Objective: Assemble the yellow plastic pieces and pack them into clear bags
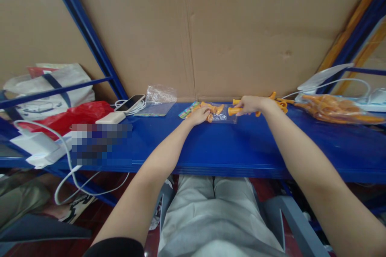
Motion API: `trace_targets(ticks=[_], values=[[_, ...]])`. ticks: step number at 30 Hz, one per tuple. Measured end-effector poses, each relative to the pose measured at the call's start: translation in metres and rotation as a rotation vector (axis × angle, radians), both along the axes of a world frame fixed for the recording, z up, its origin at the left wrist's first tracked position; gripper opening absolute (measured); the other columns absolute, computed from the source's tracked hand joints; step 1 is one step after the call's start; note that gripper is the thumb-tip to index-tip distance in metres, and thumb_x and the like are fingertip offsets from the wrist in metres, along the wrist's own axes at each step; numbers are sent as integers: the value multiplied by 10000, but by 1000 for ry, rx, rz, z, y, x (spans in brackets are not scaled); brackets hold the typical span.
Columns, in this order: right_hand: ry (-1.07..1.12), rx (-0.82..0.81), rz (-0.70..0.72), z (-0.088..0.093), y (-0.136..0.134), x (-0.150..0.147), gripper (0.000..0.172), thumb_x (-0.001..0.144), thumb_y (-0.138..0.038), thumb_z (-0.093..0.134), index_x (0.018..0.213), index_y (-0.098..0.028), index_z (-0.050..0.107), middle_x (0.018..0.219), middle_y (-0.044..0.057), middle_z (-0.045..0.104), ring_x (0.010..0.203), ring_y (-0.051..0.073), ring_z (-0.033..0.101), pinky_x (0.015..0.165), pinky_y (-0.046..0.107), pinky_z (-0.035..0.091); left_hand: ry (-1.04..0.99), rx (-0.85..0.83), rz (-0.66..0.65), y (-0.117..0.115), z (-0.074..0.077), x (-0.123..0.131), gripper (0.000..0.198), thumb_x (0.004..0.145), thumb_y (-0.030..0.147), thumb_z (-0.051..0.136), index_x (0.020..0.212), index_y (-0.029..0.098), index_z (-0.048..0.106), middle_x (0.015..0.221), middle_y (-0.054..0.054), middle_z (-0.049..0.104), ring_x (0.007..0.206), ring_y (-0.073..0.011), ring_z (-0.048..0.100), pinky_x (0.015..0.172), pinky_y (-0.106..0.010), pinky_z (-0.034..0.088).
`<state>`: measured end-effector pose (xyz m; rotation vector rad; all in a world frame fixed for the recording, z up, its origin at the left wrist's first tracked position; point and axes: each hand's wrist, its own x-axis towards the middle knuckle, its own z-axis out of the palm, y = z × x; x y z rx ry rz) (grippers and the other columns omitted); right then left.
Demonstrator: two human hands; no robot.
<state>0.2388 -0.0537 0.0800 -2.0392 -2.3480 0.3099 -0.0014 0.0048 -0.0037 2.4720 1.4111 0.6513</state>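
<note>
On the blue shelf top, my left hand (199,116) rests at the left part of a clear plastic bag (221,117), its fingers curved over the bag and the orange plastic pieces (214,108) there. A colourful printed card (188,110) shows beside that hand. Just to the right, my right hand (251,105) is closed around orange plastic parts (234,111) whose flared, tube-like ends stick out toward the bag. More orange parts (282,106) lie behind and beside the right wrist. My fingers partly hide the exact shape of the held parts.
At the right lies a big clear bag of orange parts (337,108). Left of my hands are an empty clear bag (159,100), a phone (131,103) with coiled cable, a red bag (81,114) and white chargers (36,144). Cardboard (229,36) stands behind the shelf (217,148).
</note>
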Motion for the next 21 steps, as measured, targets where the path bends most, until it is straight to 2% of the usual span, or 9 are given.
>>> trace_targets(ticks=[2, 4, 7, 10, 12, 16, 21], values=[[53, -8, 49, -8, 3, -9, 329, 775, -258, 733, 1098, -213, 782, 749, 41, 731, 666, 199, 666, 612, 283, 513, -7, 15, 154, -5, 4, 0, 352, 970, 339, 430, 1242, 276, 645, 1477, -30, 536, 1437, -320, 375, 1194, -659, 100], [127, -1, 107, -14, 8, -12, 306, 764, -252, 730, 1061, -219, 794, 788, 28, 745, 703, 201, 673, 640, 283, 523, -38, 13, 286, -6, 7, -2, 374, 985, 376, 414, 1265, 261, 635, 1510, -55, 496, 1463, -352, 324, 1170, -706, 60], [251, 39, 191, -21, 17, -12, 257, 737, -232, 735, 983, -210, 808, 891, 21, 766, 809, 218, 684, 732, 295, 537, -105, -16, 391, -1, 8, -8, 416, 1008, 377, 353, 1294, 228, 616, 1486, -83, 522, 1448, -332, 363, 1185, -631, 178], [360, 86, 224, -28, 24, -11, 170, 737, -210, 722, 885, -190, 804, 935, 27, 765, 887, 225, 678, 824, 320, 531, -162, -70, 381, 8, 6, -15, 429, 1011, 362, 346, 1283, 182, 625, 1407, -109, 596, 1356, -282, 501, 1134, -432, 368], [432, 104, 228, -35, 27, -12, 118, 741, -214, 718, 828, -185, 792, 908, 23, 758, 893, 219, 674, 855, 333, 525, -174, -98, 362, 14, 4, -18, 438, 1011, 350, 342, 1264, 148, 636, 1368, -122, 626, 1302, -258, 556, 1076, -344, 421], [623, 83, 248, -48, 33, -11, 127, 746, -266, 721, 824, -181, 775, 853, 20, 736, 832, 187, 664, 823, 319, 534, -162, -92, 341, 21, 2, -22, 442, 1009, 345, 328, 1234, 148, 653, 1338, -111, 649, 1283, -251, 569, 1047, -327, 433], [762, 99, 156, -57, 33, -16, 302, 764, -233, 687, 1049, -166, 762, 812, 31, 721, 671, 141, 624, 661, 279, 546, -232, -79, 286, 27, -6, -23, 475, 1002, 378, 316, 1200, 134, 672, 1306, -129, 666, 1242, -261, 595, 1031, -343, 441]])
